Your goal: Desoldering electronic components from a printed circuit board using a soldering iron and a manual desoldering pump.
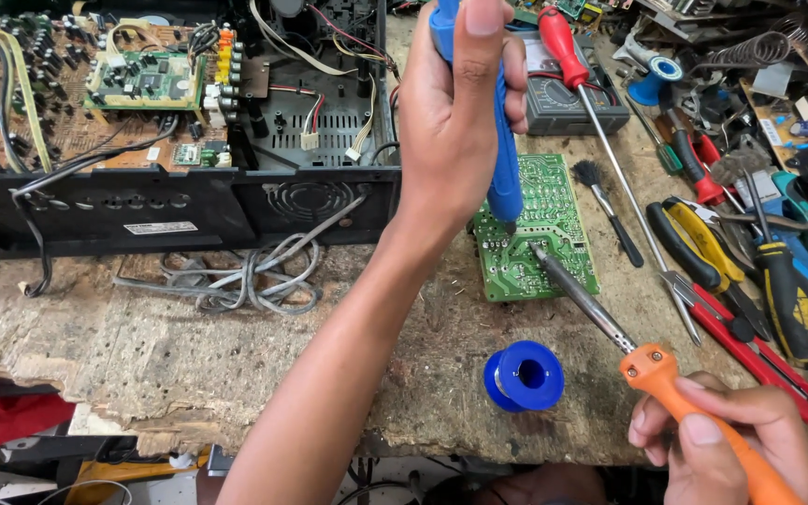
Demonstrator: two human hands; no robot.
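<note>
Both on ridged green board (535, 234): blue plastic pump (505, 168), orange-handled steel iron (610, 318).

We see a rough, worn wooden bench (189, 346); soldering iron (652, 369) has a matt orange plastic handle, dull metal shaft. Desoldering pump (505, 178) is smooth blue plastic; circuit board (540, 245) glossy green.
</note>
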